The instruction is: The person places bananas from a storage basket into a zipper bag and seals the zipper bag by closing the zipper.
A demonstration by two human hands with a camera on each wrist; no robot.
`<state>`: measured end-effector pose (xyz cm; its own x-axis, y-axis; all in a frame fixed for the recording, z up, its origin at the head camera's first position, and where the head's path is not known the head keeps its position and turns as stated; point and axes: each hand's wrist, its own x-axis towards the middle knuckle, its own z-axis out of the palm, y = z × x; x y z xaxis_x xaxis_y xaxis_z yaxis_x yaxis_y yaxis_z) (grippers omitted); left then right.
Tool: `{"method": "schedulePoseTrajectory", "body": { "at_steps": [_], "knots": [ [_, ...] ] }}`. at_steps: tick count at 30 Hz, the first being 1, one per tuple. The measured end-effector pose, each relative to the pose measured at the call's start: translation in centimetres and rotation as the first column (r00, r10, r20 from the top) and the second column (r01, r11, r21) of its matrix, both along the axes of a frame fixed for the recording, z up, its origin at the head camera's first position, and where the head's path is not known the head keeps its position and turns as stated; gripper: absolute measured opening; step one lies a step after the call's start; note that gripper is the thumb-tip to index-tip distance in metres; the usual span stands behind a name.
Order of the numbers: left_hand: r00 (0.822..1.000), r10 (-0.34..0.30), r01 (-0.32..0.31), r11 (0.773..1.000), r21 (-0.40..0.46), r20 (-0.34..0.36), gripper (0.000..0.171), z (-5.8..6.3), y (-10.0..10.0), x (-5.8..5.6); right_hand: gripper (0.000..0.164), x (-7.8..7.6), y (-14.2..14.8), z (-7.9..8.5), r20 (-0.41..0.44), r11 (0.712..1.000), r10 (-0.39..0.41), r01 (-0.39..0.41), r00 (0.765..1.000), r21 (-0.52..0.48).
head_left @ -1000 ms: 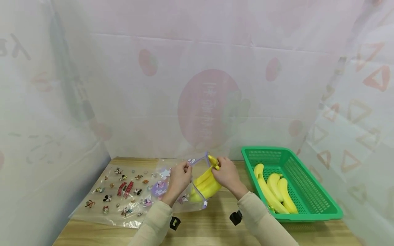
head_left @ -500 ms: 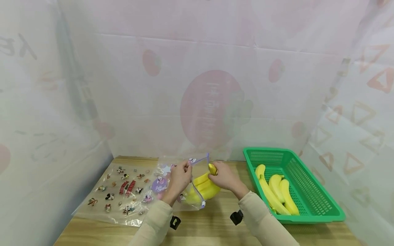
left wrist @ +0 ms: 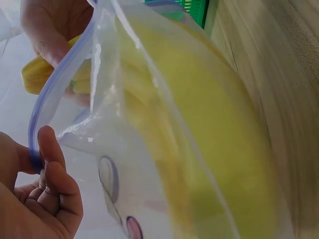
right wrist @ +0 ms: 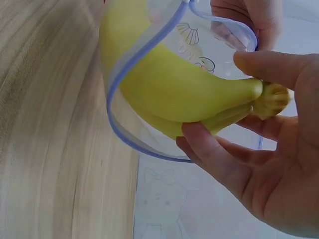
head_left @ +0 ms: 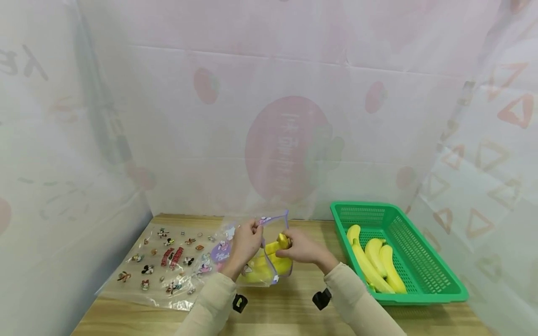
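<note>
The bunch of bananas (right wrist: 172,94) is being guided deeper into the clear printed bag (head_left: 220,252) by the right hand (head_left: 301,246); its stem end, which a second ago was being held up near the top corner of the mouth, is now being brought lower and nearer to the fingertips of the left hand (head_left: 245,243); as a result, most of the bunch is being enclosed by the film ahead of the right fingers, while the stem end is being left at the mouth, among those same fingers; these fingers are being kept curved round the stem end, with the thumb on the opposite side, though whether the thumb is pressing cannot be told; the purple rim (left wrist: 34,118) is being pinched by the left thumb and finger, in almost the same place as before, so the mouth is being held apart; to the left of the left fingers, a second printed bag (head_left: 168,275) is being left flat; well to the right of the right fingers, further bananas (head_left: 374,256) are being held in the green basket (head_left: 420,297), touched by neither hand.
</note>
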<state>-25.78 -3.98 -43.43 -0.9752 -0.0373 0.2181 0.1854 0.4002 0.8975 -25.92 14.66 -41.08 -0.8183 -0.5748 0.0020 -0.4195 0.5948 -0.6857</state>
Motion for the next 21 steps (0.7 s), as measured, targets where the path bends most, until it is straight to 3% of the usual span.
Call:
{"method": "schedulePoseTrajectory", "body": {
  "at_steps": [5, 9, 21],
  "knots": [
    [1.000, 0.009, -0.009, 1.000, -0.013, -0.006, 0.018, 0.0, 0.2, -0.1, 0.032, -0.1, -0.3, -0.5, 0.019, 0.999, 0.022, -0.023, 1.000, 0.022],
    [1.000, 0.001, -0.001, 1.000, -0.006, -0.011, 0.019, 0.0, 0.3, -0.1, 0.027, -0.1, -0.6, -0.9, -0.027, 1.000, 0.017, -0.016, 0.999, 0.019],
    [1.000, 0.015, -0.015, 1.000, 0.008, -0.013, 0.020, 0.5, 0.5, 0.0, 0.026, -0.3, -1.9, -2.7, -0.186, 0.992, -0.116, 0.124, 0.976, 0.036]
  ]
}}
